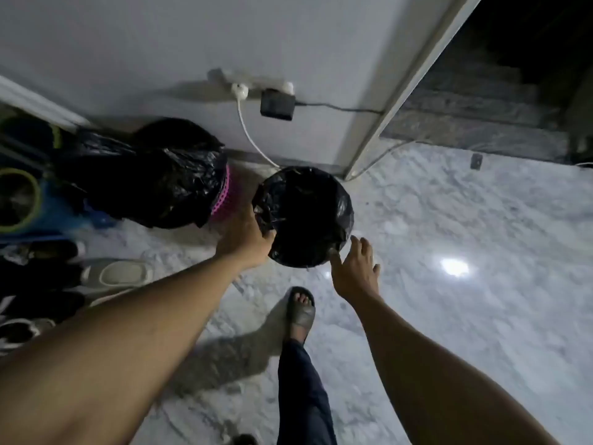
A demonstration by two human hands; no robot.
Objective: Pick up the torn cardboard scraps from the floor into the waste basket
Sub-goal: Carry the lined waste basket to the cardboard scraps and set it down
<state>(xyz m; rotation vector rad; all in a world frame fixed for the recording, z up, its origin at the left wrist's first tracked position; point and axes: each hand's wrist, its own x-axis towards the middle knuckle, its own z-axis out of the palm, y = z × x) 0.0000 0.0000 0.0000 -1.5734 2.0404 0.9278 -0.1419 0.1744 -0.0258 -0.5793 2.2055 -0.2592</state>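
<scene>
- Head view: the waste basket (pixel 303 216), lined with a black bag, is being shown standing on the marble floor (pixel 449 220), close to the wall (pixel 192 43) and near the foot of a door frame (pixel 410 78).
- The basket's near-left rim is being gripped by the left hand (pixel 245 234). The thumb is being hooked over the bag's edge, while the other fingers are hidden behind the rim.
- The right hand (pixel 354 271) is being held at the basket's near-right side with its fingers spread and almost straight. Nothing is being held in it. Whether a fingertip is touching the bag cannot be told.
- No cardboard scraps are being shown anywhere on the visible floor, and the inside of the basket is too dark for any contents to be made out.
- Progress is therefore being judged with caution. No scrap is being carried by either hand, and the basket seems to be being taken hold of, perhaps for carrying to scraps out of view. On that reading the gathering itself is not yet done.
- Beside the basket, a second bin (pixel 179 175) with a black bag over pink mesh is being shown. Shoes (pixel 122 276) are lying at the left, a power strip (pixel 250 85) is fixed on the wall, and a sandalled foot (pixel 301 308) is planted near the basket.
</scene>
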